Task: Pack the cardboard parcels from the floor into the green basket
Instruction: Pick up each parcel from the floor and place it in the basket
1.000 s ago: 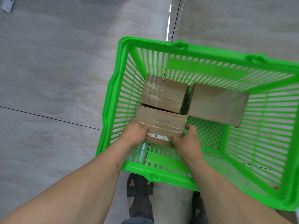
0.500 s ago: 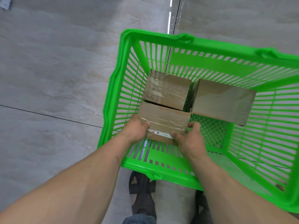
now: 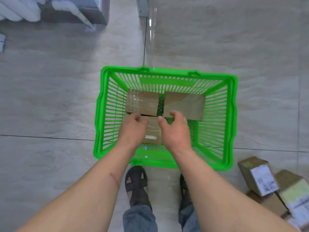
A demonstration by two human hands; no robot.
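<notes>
Pale stone-look floor tiles (image 3: 50, 97) with thin dark joints fill the view, and the green basket (image 3: 233, 114) stands on them just ahead of the person's sandalled feet (image 3: 136, 185). Three cardboard parcels lie on the basket's bottom. A taped parcel (image 3: 142, 101) sits at the 11 o'clock corner of the basket floor, with a plain parcel (image 3: 185, 102) just beside it at 1 o'clock, a narrow strip of green mesh showing between them. A third parcel (image 3: 153, 131), taped and carrying a small white label, lies at 7 o'clock, its far edge against the taped parcel's near edge.

Both forearms reach in from 6 o'clock. The left hand (image 3: 133, 129) hovers over the left part of the third parcel with its fingers loosely curled and nothing held; whether it touches the cardboard is hard to judge from above. The right hand (image 3: 175, 129) is raised over that parcel's right end, thumb and fingers spread and slightly bent, empty.

At 4 o'clock from the basket, on the floor well apart from it, a loose pile of parcels (image 3: 260, 180) waits, some with white printed labels, blurred at the frame edge. At the far 11 o'clock corner of the view stands a dark base with white rounded shapes (image 3: 20, 12) on it.
</notes>
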